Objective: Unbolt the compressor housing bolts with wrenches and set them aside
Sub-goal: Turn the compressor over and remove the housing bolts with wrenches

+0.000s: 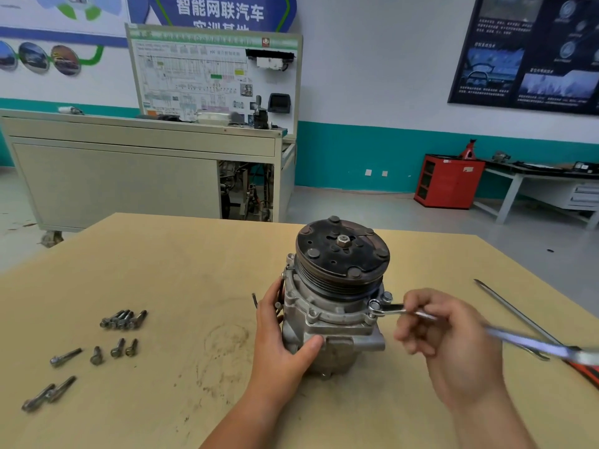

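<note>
On the table (181,270) the left hand (278,345) grips the compressor (334,306) to steady it while fingers of the right hand (453,345) pinch a wrench (393,308) set on a housing bolt (375,306), loose bolts (123,319) lying well left

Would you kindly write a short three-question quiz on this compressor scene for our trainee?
1. True or false: the left hand grips the compressor.
2. The ring end of the wrench held in the right hand sits on: A) the pulley's centre nut; B) a flange bolt on the housing; C) nothing.
3. Fill in: the removed bolts lie on the table on the person's ____ side.
Key: 1 true; 2 B; 3 left.
</note>
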